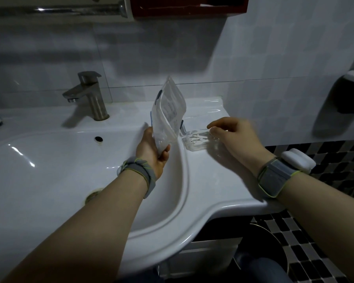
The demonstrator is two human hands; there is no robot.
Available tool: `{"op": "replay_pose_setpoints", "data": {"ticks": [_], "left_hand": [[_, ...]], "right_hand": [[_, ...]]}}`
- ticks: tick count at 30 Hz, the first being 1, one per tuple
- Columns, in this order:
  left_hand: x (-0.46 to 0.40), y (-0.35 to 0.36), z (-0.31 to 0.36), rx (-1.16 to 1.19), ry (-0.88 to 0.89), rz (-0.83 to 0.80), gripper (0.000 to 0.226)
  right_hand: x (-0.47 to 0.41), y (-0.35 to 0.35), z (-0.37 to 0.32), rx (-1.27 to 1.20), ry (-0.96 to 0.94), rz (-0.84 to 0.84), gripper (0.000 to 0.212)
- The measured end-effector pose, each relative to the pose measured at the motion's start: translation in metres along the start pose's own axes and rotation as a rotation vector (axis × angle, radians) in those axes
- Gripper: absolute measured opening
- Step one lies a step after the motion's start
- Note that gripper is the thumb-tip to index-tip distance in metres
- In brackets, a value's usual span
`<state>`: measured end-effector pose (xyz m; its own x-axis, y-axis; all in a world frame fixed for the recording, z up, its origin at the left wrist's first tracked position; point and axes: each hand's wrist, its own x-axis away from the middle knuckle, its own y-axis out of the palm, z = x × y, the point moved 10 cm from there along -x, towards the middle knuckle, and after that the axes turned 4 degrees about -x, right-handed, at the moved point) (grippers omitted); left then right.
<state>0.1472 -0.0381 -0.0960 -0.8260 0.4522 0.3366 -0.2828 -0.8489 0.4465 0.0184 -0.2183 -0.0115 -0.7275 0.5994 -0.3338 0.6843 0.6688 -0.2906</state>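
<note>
My left hand (151,153) gripped the lower end of a clear, flat plastic pouch with faint print (169,111), fingers and thumb wrapped round it, holding it upright above the right rim of the white ceramic basin (49,160). My right hand (231,135) hung with curled fingers over a clear ribbed plastic soap dish (195,140) lying on the white counter (223,186) just beside the basin. Blur kept me from telling whether the fingertips pinched the dish or only brushed it. To do this well, I judged, I should keep the pouch steady and take the dish firmly by its edge, since smooth plastic slips. The pouch's contents and print were too dim to read.
</note>
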Motion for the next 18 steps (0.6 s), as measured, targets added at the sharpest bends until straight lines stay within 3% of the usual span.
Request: {"op": "replay_pose_setpoints", "data": {"ticks": [6, 12, 15, 18], "left_hand": [[0.000, 0.001, 0.000, -0.024, 0.007, -0.003, 0.030], [0.002, 0.002, 0.001, -0.045, 0.014, -0.001, 0.030], [0.003, 0.002, 0.001, -0.046, 0.016, 0.005, 0.030], [0.002, 0.001, 0.001, -0.040, 0.013, 0.004, 0.030]], "right_hand": [[-0.001, -0.002, 0.001, 0.000, -0.003, 0.026, 0.025], [0.003, 0.002, -0.007, 0.073, -0.058, -0.004, 0.015], [0.005, 0.012, -0.017, 0.173, -0.141, -0.078, 0.017], [0.003, 0.008, -0.012, 0.180, -0.116, -0.045, 0.023]]}}
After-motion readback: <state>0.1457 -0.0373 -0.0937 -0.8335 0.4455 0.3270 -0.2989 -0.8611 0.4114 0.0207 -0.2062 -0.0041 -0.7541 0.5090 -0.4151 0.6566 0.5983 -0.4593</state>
